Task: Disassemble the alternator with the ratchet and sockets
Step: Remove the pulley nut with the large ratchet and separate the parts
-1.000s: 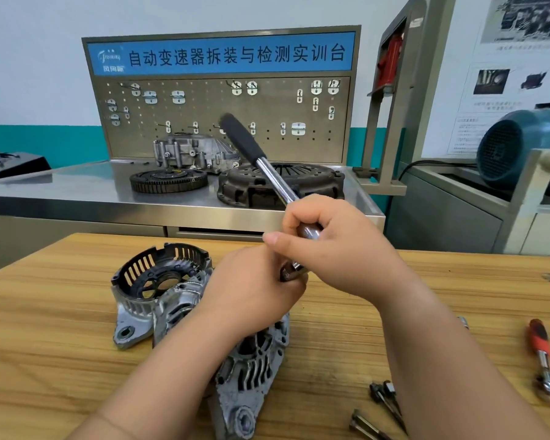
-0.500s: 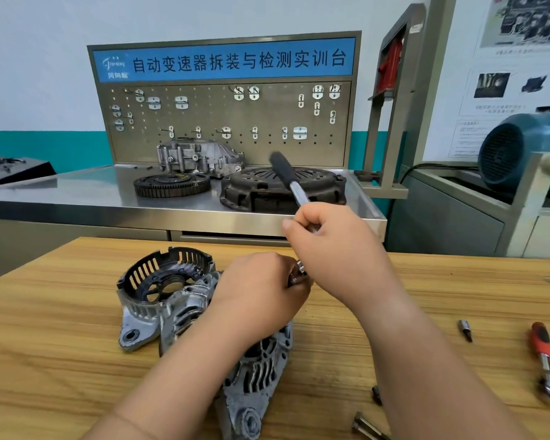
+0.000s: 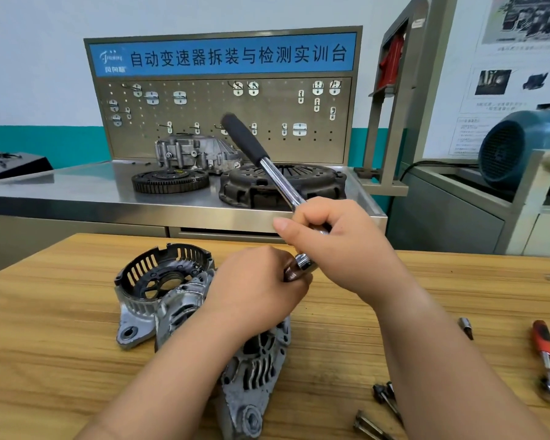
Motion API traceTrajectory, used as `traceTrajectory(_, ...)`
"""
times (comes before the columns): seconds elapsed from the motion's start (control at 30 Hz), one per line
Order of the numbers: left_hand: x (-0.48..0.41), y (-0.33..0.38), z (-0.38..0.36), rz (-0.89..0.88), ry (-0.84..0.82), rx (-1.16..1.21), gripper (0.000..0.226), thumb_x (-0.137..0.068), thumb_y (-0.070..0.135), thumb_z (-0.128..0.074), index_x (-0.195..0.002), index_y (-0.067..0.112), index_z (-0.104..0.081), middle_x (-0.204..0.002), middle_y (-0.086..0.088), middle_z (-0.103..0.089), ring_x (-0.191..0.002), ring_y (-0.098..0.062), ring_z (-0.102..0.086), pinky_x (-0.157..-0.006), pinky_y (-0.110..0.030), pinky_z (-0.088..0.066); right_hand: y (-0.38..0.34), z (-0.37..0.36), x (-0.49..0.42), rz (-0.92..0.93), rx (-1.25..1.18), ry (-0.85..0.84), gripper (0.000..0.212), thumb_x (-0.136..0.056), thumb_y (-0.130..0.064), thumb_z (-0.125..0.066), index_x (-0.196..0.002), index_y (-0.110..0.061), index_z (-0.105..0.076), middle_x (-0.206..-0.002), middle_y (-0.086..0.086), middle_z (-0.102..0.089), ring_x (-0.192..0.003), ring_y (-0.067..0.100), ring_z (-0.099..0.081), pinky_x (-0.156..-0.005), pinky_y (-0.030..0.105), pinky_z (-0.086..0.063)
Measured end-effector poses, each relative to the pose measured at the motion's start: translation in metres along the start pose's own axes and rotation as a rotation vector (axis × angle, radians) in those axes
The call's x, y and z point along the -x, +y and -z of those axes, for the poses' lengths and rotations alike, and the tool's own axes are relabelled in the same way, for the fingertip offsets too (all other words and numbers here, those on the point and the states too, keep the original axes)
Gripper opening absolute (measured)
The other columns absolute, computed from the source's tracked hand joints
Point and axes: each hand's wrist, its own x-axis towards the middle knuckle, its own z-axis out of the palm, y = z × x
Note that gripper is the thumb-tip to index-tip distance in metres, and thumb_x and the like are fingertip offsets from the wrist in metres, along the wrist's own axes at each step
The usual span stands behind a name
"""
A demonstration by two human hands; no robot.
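Head view: dull grey cast-metal alternator [image 3: 254,360], slotted and scuffed, lying centre on the wood-grain surface [image 3: 45,344], just beside a separate ribbed end housing [image 3: 159,274]. Left hand [image 3: 258,290] curled over it, pinching the knurled socket [image 3: 291,274]; right hand [image 3: 340,246] gripping the chrome ratchet [image 3: 267,166] shaft below its black handle.

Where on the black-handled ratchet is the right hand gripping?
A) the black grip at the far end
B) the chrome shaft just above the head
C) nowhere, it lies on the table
B: the right hand wraps the ratchet on its chrome shaft just above the head; its black grip is bare.
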Motion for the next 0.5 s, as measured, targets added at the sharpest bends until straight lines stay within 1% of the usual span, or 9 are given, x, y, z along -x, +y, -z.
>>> traceTrajectory(0.03, -0.0007, -0.0001, -0.0002, 0.006, -0.007, -0.004, 0.039, -0.084, 0.044, -0.052, -0.056, 0.019, -0.042, -0.052, 0.002, -0.050, -0.055, -0.016, -0.050, -0.046, -0.026, -0.028, -0.0004, 0.0001, -0.0001, 0.021, -0.042, 0.000, 0.037, -0.088, -0.023, -0.065, -0.062, 0.000, -0.055, -0.059, 0.000, -0.047, -0.059, 0.002, -0.045, -0.059, 0.015, -0.038)
traceTrajectory(0.07, -0.0012, -0.0001, -0.0006, 0.009, -0.012, -0.007, 0.039, -0.085, 0.045, -0.051, -0.056, 0.020, -0.042, -0.053, 0.003, -0.050, -0.056, -0.015, -0.050, -0.046, -0.026, -0.028, -0.0009, 0.0001, 0.0002, 0.035, -0.059, -0.003, 0.037, -0.089, -0.021, -0.065, -0.062, 0.003, -0.055, -0.061, 0.004, -0.048, -0.059, 0.002, -0.045, -0.059, 0.015, -0.037)
traceTrajectory(0.13, -0.0012, -0.0006, -0.0008, 0.001, -0.008, -0.012, 0.040, -0.086, 0.044, -0.050, -0.055, 0.021, -0.040, -0.053, 0.003, -0.049, -0.054, -0.014, -0.048, -0.046, -0.026, -0.027, -0.0020, -0.0014, 0.0002, 0.034, -0.046, 0.000, 0.038, -0.090, -0.022, -0.064, -0.065, 0.005, -0.056, -0.064, 0.012, -0.051, -0.058, 0.004, -0.044, -0.058, 0.016, -0.037)
traceTrajectory(0.2, -0.0001, -0.0005, -0.0007, -0.015, 0.002, -0.002, 0.040, -0.086, 0.040, -0.049, -0.053, 0.021, -0.036, -0.051, 0.002, -0.047, -0.053, -0.017, -0.044, -0.046, -0.027, -0.026, -0.0012, -0.0041, 0.0000, -0.007, -0.007, 0.031, 0.039, -0.092, -0.027, -0.061, -0.067, 0.003, -0.056, -0.062, 0.013, -0.050, -0.056, 0.009, -0.044, -0.056, 0.022, -0.038)
traceTrajectory(0.27, 0.0014, 0.0006, -0.0004, -0.032, 0.012, 0.010, 0.041, -0.084, 0.036, -0.048, -0.051, 0.020, -0.031, -0.048, 0.001, -0.042, -0.050, -0.018, -0.039, -0.045, -0.028, -0.024, 0.0004, -0.0067, -0.0002, -0.074, 0.061, 0.081, 0.038, -0.093, -0.032, -0.057, -0.069, -0.002, -0.055, -0.058, 0.009, -0.047, -0.055, 0.015, -0.044, -0.057, 0.030, -0.042)
traceTrajectory(0.33, 0.0021, 0.0013, 0.0000, -0.041, 0.025, -0.004, 0.041, -0.083, 0.033, -0.048, -0.050, 0.018, -0.028, -0.044, 0.000, -0.034, -0.046, -0.017, -0.032, -0.045, -0.029, -0.020, 0.0015, -0.0083, 0.0001, -0.144, 0.153, 0.110, 0.031, -0.092, -0.032, -0.054, -0.071, -0.009, -0.056, -0.053, 0.000, -0.047, -0.052, 0.010, -0.045, -0.059, 0.034, -0.048)
traceTrajectory(0.37, 0.0020, 0.0013, 0.0000, -0.044, 0.029, -0.014, 0.040, -0.082, 0.033, -0.047, -0.051, 0.018, -0.027, -0.044, 0.000, -0.032, -0.045, -0.016, -0.031, -0.044, -0.030, -0.019, 0.0022, -0.0084, 0.0001, -0.184, 0.189, 0.111, 0.026, -0.091, -0.031, -0.052, -0.074, -0.011, -0.057, -0.055, -0.001, -0.051, -0.055, 0.010, -0.050, -0.062, 0.038, -0.053)
traceTrajectory(0.43, 0.0014, 0.0009, -0.0007, -0.051, 0.027, -0.021, 0.039, -0.084, 0.033, -0.047, -0.052, 0.018, -0.030, -0.045, 0.000, -0.034, -0.046, -0.016, -0.033, -0.045, -0.029, -0.021, 0.0034, -0.0058, -0.0003, -0.283, 0.231, 0.089, 0.021, -0.088, -0.034, -0.050, -0.077, -0.018, -0.059, -0.061, -0.002, -0.059, -0.065, 0.015, -0.060, -0.066, 0.045, -0.057)
traceTrajectory(0.5, 0.0008, 0.0004, -0.0023, -0.055, 0.029, -0.005, 0.040, -0.086, 0.035, -0.048, -0.053, 0.018, -0.033, -0.047, 0.001, -0.039, -0.049, -0.017, -0.038, -0.045, -0.028, -0.024, 0.0036, -0.0003, -0.0006, -0.379, 0.278, 0.027, 0.026, -0.088, -0.046, -0.047, -0.078, -0.025, -0.058, -0.064, -0.005, -0.062, -0.069, 0.016, -0.065, -0.069, 0.044, -0.058)
